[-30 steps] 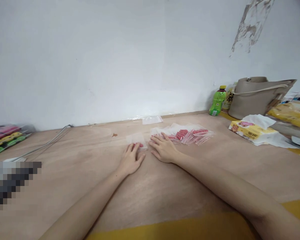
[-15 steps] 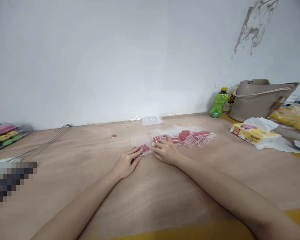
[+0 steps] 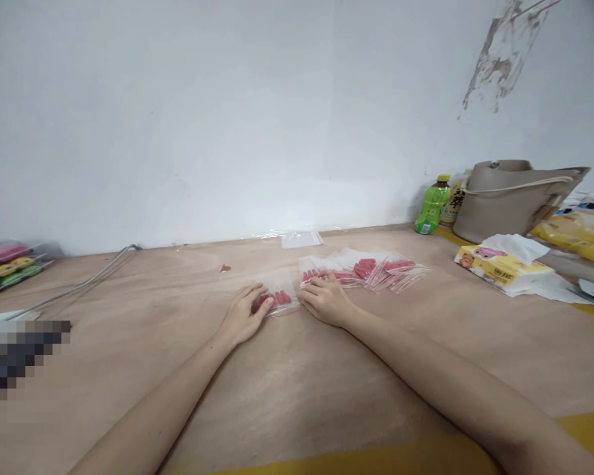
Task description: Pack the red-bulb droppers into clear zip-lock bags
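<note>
On the left edge of a clear bag with several small red pieces (image 3: 283,298) rests my left hand (image 3: 244,315), its fingers spread and curved over the plastic. My right hand (image 3: 325,300) lies just to the right, fingers loosely apart on the near edge of a second clear bag with red pieces (image 3: 307,274). Beyond that hand, a row of overlapping bags of red pieces (image 3: 365,266) stretches to the right. A flat clear bag without red pieces (image 3: 301,239) lies near the wall.
At the right stand a green bottle (image 3: 433,206), a grey bag (image 3: 505,201) and a yellow tissue box (image 3: 505,265). A grey cable (image 3: 92,282) and colourful packets (image 3: 10,265) lie at the left. A small brown scrap (image 3: 224,268) is on the table.
My left hand has shifted a little left across its bag, and more of the red pieces show between its fingers and thumb. My right hand has hardly moved.
</note>
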`<state>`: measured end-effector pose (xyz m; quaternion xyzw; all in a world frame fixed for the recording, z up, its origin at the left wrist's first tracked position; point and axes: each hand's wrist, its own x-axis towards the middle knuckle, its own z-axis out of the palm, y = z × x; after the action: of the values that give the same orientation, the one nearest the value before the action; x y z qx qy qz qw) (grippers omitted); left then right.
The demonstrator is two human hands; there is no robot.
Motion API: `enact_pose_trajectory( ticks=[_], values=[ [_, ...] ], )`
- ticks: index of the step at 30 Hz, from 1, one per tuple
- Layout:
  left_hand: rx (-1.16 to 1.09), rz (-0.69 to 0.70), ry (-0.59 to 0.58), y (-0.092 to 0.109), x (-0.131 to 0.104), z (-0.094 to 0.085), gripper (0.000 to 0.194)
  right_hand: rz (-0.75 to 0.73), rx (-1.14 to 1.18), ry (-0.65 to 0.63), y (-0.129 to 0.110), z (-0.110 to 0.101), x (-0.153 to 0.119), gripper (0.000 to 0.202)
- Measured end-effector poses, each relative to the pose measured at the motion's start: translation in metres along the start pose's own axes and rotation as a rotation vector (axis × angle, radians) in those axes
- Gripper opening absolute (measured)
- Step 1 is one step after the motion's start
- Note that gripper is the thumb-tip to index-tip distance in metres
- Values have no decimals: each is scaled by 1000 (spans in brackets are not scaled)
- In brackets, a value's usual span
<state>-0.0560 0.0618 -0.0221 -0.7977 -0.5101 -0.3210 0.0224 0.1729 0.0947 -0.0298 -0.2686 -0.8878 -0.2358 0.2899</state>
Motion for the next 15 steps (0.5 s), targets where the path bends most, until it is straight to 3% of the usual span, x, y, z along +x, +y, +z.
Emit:
enact_pose_trajectory(
  ticks=[8,15],
  values=[
    [-85,241,-152,8,-7,-2,33,-159,-43,96,1,0,2,18],
    [-62,328,-120,7,-7,1,30,-192,-124,99,-1,6,6,22]
  ],
)
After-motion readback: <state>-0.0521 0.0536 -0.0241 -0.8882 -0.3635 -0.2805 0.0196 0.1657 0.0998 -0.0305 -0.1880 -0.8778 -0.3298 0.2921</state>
